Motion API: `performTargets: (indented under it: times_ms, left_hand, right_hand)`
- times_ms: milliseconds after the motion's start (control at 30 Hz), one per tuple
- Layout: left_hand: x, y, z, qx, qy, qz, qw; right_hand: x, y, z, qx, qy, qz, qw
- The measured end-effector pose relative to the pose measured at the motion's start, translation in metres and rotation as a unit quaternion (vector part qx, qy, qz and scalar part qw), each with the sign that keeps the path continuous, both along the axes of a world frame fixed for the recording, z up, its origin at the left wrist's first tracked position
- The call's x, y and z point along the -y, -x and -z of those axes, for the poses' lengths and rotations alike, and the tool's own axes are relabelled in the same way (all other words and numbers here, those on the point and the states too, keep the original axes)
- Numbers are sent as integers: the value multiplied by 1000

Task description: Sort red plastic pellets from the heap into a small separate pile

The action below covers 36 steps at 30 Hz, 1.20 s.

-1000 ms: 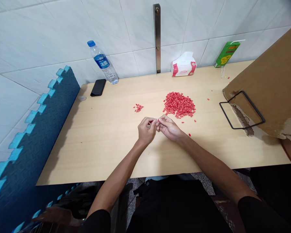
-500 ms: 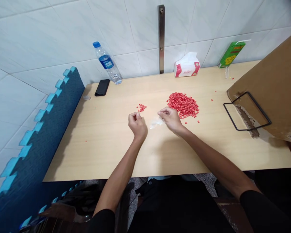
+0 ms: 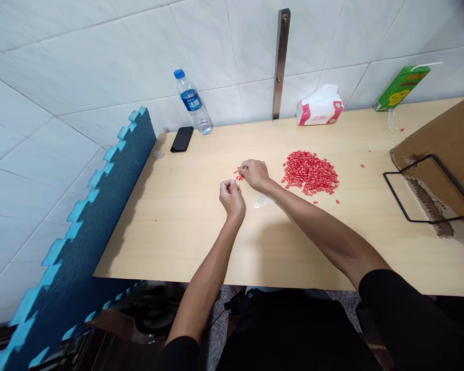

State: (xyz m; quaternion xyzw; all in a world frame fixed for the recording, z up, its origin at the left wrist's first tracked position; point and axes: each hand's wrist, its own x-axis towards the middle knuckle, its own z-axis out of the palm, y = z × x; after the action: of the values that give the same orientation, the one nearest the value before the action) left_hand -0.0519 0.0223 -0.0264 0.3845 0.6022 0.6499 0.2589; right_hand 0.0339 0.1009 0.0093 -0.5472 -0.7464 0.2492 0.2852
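Note:
My left hand (image 3: 232, 200) is closed above the table (image 3: 170, 206), just in front of a small group of red pieces (image 3: 239, 177); what its fingers hold is too small to make out. Over that small group, my right hand (image 3: 254, 173) has its fingers pinched together and partly covers the pieces. Whatever lies between its fingertips is hidden. A large pile of small red pieces (image 3: 311, 172) is to the right of my hands. Small clear plastic items (image 3: 263, 201) lie under my right forearm.
Along the wall stand a water bottle (image 3: 194, 105), a tissue pack (image 3: 320, 108) and a green drink carton (image 3: 402, 88), with a black phone (image 3: 182, 139) near the bottle. A cardboard box (image 3: 444, 149) with a black wire frame (image 3: 410, 221) is at right. Blue foam mat (image 3: 112, 190) borders the left.
My right hand has moved left and away from me, from beside the large pile to the small group. My left hand stays closed near the small group. The view has shifted left.

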Motion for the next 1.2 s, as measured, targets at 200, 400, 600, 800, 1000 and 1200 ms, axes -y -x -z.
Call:
performTargets:
  times_ms: [200,400,600,800,1000,1200]
  left_hand:
    - [3,-5,-10,45,3,-1,999]
    - [8,-6,-18,18,18,9,1000]
    - [6,-8,-19,-17,32,22,999]
    - [5,-10,-20,-28,35,35,998]
    - [7,-9,-19,-39,32,57,997]
    - [8,-11,-20,-26,31,70,997]
  right_hand:
    - [5,5,3,57,-25,-65,996]
    - [35,-17,-10,0,-38,-81,996]
    - [96,-138,-17,-103,-65,55,991]
    - [167,-229,18,-69,-21,200,977]
    - [185,-231,24,105,-28,54,993]
    - [176,-227,27,118,-55,-2,992]
